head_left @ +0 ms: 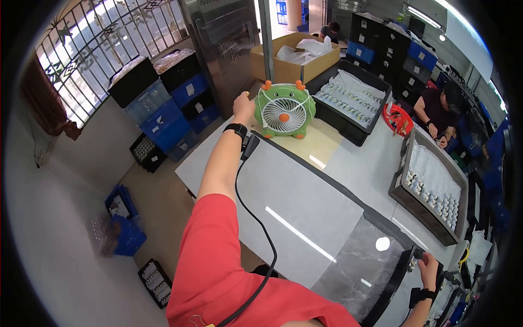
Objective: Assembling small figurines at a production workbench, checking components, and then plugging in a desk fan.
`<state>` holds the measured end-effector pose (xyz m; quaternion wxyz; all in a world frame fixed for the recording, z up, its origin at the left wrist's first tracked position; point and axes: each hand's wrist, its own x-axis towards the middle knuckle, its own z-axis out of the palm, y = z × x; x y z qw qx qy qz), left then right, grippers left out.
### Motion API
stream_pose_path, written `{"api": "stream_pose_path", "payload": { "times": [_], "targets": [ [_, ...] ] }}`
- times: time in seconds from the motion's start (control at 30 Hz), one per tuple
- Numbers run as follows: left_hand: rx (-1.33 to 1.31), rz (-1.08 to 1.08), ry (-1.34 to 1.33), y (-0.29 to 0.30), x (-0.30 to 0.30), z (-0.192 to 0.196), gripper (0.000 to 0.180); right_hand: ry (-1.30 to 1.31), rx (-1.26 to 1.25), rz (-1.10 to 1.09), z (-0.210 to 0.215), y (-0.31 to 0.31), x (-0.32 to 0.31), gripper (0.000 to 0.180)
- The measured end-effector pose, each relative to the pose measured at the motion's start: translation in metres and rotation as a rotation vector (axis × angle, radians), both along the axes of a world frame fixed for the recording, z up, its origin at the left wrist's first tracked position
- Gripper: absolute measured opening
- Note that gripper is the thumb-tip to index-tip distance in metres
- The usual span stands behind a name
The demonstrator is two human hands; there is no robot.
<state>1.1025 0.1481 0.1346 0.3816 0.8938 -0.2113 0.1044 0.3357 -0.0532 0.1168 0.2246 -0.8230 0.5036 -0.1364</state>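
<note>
My left arm, in a red sleeve with a dark wrist band, reaches across the table. My left hand (244, 109) is closed right beside a green cartoon-animal desk fan (284, 111). A small yellowish spot shows at its fingertips; what they hold, if anything, I cannot make out. The fan stands upright, with an orange hub and a white grille. At the lower right, my right hand (429, 269) has its fingers closed on a small black part (418, 254) at the end of a black-edged tray (400, 272). A black cable (256, 218) runs along my left arm and over my sleeve.
Behind the fan stand a cardboard box (294, 70) with white plastic and a black tray (348, 103) of small parts. A grey tray (430, 185) and a red basket (397, 120) lie rightward, near a seated co-worker (440, 111). Blue crates (163, 120) are stacked left.
</note>
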Motion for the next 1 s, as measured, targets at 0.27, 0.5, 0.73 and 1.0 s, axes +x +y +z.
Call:
{"api": "stream_pose_path", "payload": {
  "times": [0.27, 0.5, 0.73, 1.0],
  "targets": [
    [0.094, -0.125, 0.014, -0.028, 0.056, -0.008, 0.039, -0.057, 0.093, 0.384, 0.078, 0.062, 0.244, 0.030],
    [-0.058, -0.163, 0.199, -0.045, 0.053, -0.017, 0.039, -0.208, 0.620, 0.751, 0.045, 0.098, 0.441, 0.029],
    [-0.857, -0.656, 0.908, -0.054, 0.040, 0.066, 0.051, -0.356, 0.345, 0.705, 0.062, 0.114, 0.612, 0.062],
    [-0.738, -1.049, 0.935, -0.084, 0.003, 0.111, 0.035, -0.707, 0.625, 0.573, 0.086, 0.060, 0.633, 0.025]
  ]
}}
